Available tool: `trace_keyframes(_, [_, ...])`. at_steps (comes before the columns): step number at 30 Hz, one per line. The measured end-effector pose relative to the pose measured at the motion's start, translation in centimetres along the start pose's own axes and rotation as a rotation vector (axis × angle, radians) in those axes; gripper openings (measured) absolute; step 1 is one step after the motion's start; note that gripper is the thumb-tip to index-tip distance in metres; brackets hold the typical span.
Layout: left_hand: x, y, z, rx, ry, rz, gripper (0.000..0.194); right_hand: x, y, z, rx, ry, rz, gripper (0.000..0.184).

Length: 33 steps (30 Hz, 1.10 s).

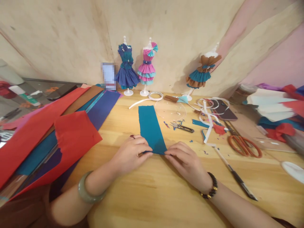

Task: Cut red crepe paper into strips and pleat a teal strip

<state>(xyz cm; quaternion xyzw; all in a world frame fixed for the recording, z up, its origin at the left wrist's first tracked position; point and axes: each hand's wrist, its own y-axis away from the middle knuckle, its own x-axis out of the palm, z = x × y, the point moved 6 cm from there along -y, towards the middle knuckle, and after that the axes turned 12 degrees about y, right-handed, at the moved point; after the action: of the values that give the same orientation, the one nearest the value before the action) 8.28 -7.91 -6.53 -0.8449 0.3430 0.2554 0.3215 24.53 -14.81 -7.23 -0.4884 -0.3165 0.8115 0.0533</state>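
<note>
A teal strip of crepe paper (pixel 152 129) lies on the wooden table, its long side running away from me. My left hand (pixel 133 150) pinches the near left corner between thumb and fingers. At the near right corner, my right hand (pixel 184 158) grips the same edge. A narrow fold seems to run along that near edge between the two hands. Thread snips (pixel 182 127) lie to the right of the strip, among small paper scraps.
Red crepe paper (pixel 76 136) and other coloured sheets lie at left. Three mini dress forms, teal-blue (pixel 128 68), pink (pixel 147 68) and brown (pixel 201 72), stand along the wall. Orange-handled scissors (pixel 244 145), a pen (pixel 239 180), white ribbon (pixel 208 126) and a phone (pixel 224 109) lie right.
</note>
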Motion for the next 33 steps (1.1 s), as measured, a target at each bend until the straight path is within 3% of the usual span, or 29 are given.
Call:
trace_keyframes(7, [0.3,0.0,0.2,-0.025,-0.019,0.080,0.019,-0.2,-0.3,0.2,0.004,0.002,-0.010,0.011])
trace_keyframes(18, [-0.1,-0.1,0.7,-0.019,0.100,0.024,0.026,-0.2,-0.1,-0.4,0.075,-0.060,-0.011,0.017])
trace_keyframes(26, [-0.5,-0.1,1.2,-0.234,0.258,-0.043,0.019,0.2,0.0,-0.6,0.108,-0.222,0.074,0.016])
trace_keyframes(33, [-0.5,-0.3,0.9,-0.188,0.253,-0.007,0.025,0.6,-0.2,-0.7,0.135,-0.265,0.127,0.021])
